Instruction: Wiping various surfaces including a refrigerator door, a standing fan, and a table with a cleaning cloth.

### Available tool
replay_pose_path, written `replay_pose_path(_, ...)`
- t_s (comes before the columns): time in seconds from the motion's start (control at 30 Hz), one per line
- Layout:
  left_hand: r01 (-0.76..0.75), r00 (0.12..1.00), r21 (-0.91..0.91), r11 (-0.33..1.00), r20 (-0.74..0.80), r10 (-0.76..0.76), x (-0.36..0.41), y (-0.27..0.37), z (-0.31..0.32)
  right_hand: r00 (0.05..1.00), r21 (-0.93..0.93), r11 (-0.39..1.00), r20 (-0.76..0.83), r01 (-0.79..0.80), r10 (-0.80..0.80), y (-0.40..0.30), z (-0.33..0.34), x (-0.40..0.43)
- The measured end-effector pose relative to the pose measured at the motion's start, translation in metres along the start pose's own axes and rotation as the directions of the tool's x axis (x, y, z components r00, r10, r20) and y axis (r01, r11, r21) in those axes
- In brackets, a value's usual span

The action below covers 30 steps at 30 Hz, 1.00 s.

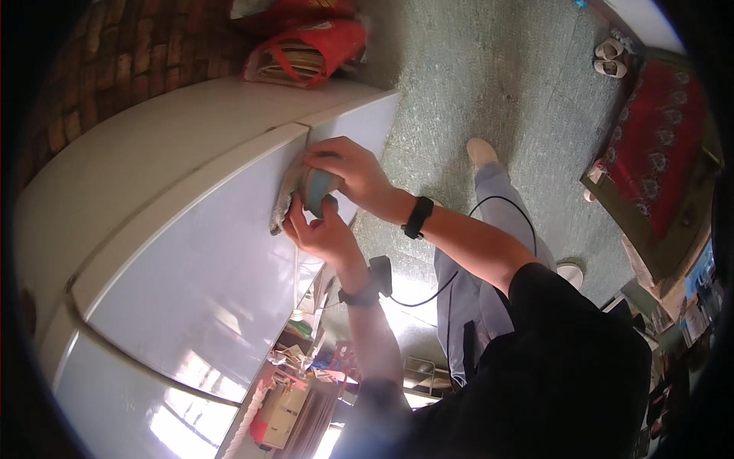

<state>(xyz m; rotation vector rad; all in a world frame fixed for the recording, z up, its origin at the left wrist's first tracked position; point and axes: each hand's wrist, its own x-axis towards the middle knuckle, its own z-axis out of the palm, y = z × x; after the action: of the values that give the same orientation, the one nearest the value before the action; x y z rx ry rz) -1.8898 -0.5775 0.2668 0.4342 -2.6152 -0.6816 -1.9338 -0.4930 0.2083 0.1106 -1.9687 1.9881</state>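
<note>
Both hands meet at the front of a white refrigerator [189,275], near the gap between two of its doors. A fuzzy grey-beige cloth piece [282,206] lies against the door there, with a teal-blue band or panel [319,185] facing me. From above, my right hand [352,175] grips the upper part of this piece. My left hand [318,232] holds its lower edge, thumb and fingers on either side of the blue part. Whether the cloth covers a door handle is hidden by my fingers.
A red bag [309,51] stuffed with papers stands beyond the refrigerator, near a brick-patterned wall [137,57]. A black cable [421,301] loops from my left wrist across my legs. To the right are a red patterned cloth [656,149] and pale shoes [609,58] on the floor.
</note>
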Motion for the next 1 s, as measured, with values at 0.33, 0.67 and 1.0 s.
replay_pose_path(0.33, 0.026, 0.999, -0.151, 0.988, 0.038, -0.020, -0.020, -0.025, 0.072, 0.994, -0.040, 0.993, -0.015, -0.111, 0.110, 0.059, -0.023, -0.004)
replay_pose_path(0.67, 0.208, 0.970, -0.443, 0.872, -0.017, -0.241, -0.019, 0.012, 0.122, 0.983, -0.005, 0.996, 0.160, 0.086, -0.084, 0.090, -0.045, 0.070)
replay_pose_path(1.0, 0.416, 0.908, -0.272, 0.867, 0.164, -0.385, -0.033, -0.018, 0.165, 0.901, -0.022, 0.998, 0.430, -0.063, 0.066, 0.167, -0.060, 0.065)
